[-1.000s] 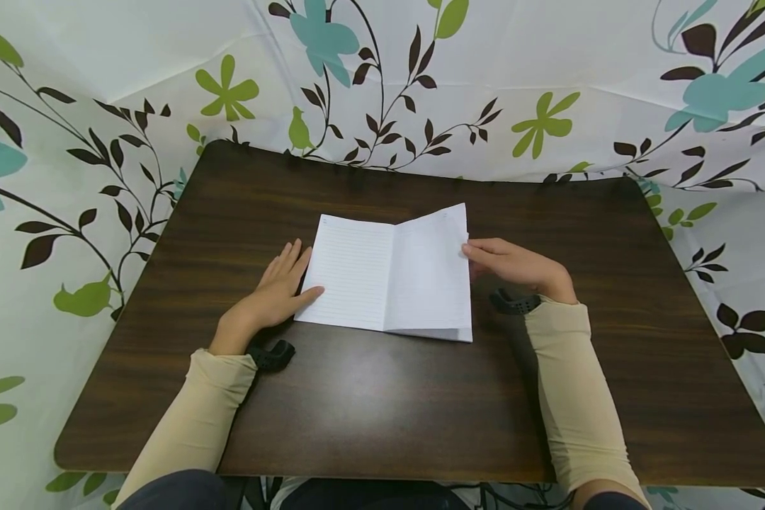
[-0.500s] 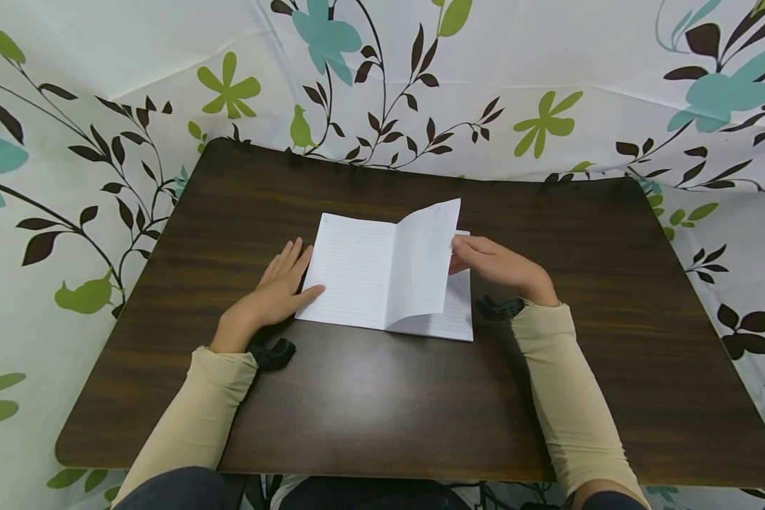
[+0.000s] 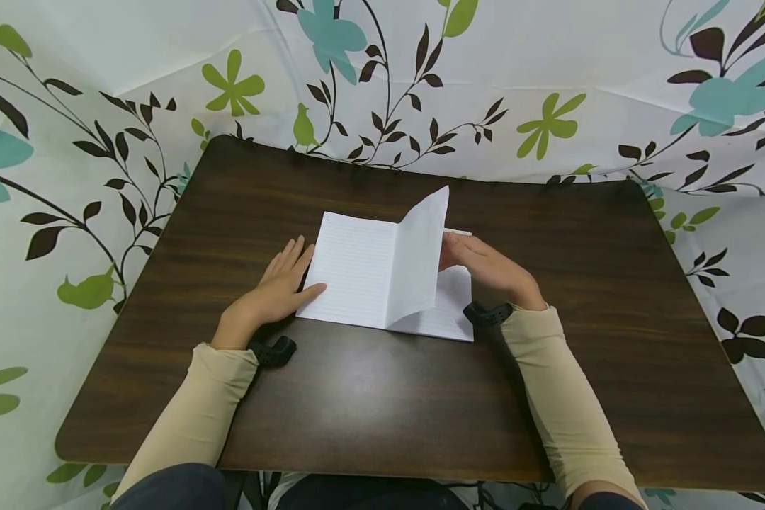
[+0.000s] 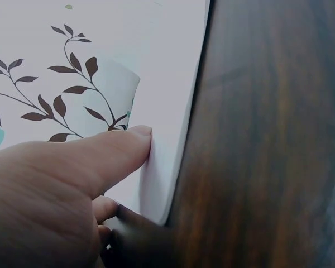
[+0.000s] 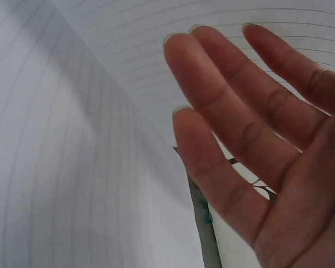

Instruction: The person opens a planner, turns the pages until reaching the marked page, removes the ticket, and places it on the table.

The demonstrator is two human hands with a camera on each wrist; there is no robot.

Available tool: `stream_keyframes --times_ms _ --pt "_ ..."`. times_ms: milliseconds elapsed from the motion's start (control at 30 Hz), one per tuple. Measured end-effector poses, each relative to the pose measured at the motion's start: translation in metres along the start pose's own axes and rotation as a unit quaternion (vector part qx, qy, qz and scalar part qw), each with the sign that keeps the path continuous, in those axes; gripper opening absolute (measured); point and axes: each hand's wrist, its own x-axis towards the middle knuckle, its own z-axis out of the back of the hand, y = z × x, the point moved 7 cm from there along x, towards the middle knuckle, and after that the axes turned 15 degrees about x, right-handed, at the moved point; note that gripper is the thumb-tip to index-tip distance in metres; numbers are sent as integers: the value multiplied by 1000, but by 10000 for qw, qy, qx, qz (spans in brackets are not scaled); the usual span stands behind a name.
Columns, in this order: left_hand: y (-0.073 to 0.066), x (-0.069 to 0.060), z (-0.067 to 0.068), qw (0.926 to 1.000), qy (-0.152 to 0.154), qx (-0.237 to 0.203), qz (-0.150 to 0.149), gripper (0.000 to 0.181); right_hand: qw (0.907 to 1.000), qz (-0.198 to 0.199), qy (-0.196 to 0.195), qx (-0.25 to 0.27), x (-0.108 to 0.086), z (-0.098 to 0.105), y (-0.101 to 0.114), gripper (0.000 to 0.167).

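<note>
An open notebook with ruled white pages lies on the dark wooden table. One page stands raised and curved over its right half, and a ruled page shows beneath. My left hand lies flat at the notebook's left edge, its thumb resting on the left page; the left wrist view shows that thumb near the page edge. My right hand is on the right side of the raised page. In the right wrist view its fingers are extended and spread, facing ruled paper. Its thumb is hidden there.
The table top extends around the notebook on all sides. A white curtain with leaf and flower prints hangs behind and beside the table. Each wrist carries a black device, such as the left one.
The right-hand page has lifted off and swung leftward, uncovering the page below. My right hand has moved left with it. My left hand has stayed in place.
</note>
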Motion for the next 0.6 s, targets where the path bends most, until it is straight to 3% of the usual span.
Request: stream_keyframes --times_ms 300,467,600 --pt "3 0 -2 9999 -77 -117 91 84 9991 -72 416 80 8 -23 -3 64" --pt "0 -1 1 9998 -10 -173 97 81 9969 167 764 55 14 -36 -3 75" --pt "-1 -3 2 9998 22 -166 86 77 9938 459 1008 -13 18 -45 -2 69"
